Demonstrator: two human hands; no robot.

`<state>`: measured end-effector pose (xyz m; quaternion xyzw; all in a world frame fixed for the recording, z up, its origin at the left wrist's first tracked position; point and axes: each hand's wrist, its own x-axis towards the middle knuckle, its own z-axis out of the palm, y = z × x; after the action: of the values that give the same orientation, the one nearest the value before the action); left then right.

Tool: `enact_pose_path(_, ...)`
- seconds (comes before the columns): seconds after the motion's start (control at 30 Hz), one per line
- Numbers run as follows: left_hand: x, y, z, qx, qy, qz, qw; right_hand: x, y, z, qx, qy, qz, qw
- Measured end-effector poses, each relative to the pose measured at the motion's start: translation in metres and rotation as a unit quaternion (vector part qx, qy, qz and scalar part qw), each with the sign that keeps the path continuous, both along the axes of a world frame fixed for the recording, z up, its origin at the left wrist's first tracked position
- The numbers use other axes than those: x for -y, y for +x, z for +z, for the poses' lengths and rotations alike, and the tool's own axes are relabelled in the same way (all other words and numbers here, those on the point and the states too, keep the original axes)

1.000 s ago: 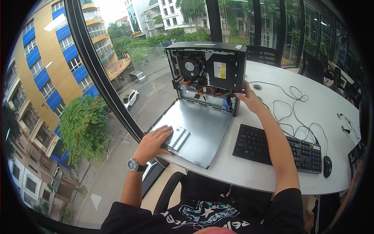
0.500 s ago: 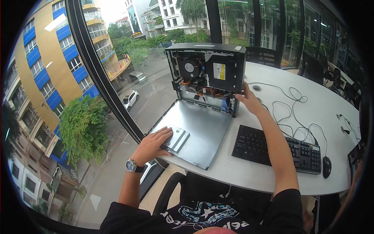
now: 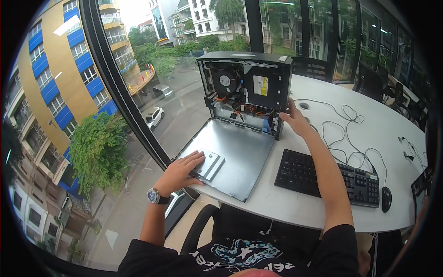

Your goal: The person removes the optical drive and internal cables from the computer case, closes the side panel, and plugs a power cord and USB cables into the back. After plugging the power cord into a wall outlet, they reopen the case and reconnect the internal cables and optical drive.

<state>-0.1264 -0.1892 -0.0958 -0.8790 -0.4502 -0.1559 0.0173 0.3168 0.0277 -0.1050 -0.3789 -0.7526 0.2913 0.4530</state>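
An opened computer case [image 3: 244,55] stands upright on the white table, its inner fan, drive and cables showing. Its metal side panel [image 3: 240,150] lies flat in front of it, inner face up, with a raised bracket near the front left. My left hand [image 3: 182,173] rests on the panel's front left corner, fingers extended on the bracket and thumb at the edge. My right hand [image 3: 295,117] touches the right side of the case near its lower front corner, thumb and fingers apart; some fingertips are hidden behind the case.
A black keyboard [image 3: 297,171] lies partly under my right forearm, with a mouse [image 3: 386,199] to its right. Loose cables [image 3: 346,131] and the table's round cable hole [image 3: 304,105] are behind. Windows line the left and back. At the right edge is part of a person.
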Motion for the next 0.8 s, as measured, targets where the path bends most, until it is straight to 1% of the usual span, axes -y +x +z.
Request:
enact_pose_path(0.07,-0.0011,-0.0015,-0.0014,0.014,-0.006,-0.009,1.0,-0.0011,-0.0002,-0.0009,-0.013,-0.003,0.008,1.0)
enact_pose_path(0.37,0.001,-0.0015,-0.0004,0.034,-0.015,-0.015,0.999,0.0001,-0.0004,-0.0003,-0.009,0.005,0.004,1.0)
enact_pose_path(0.8,-0.0005,-0.003,-0.003,0.041,-0.007,-0.026,0.999,0.0008,-0.0003,0.0002,-0.008,0.0,0.001,1.0)
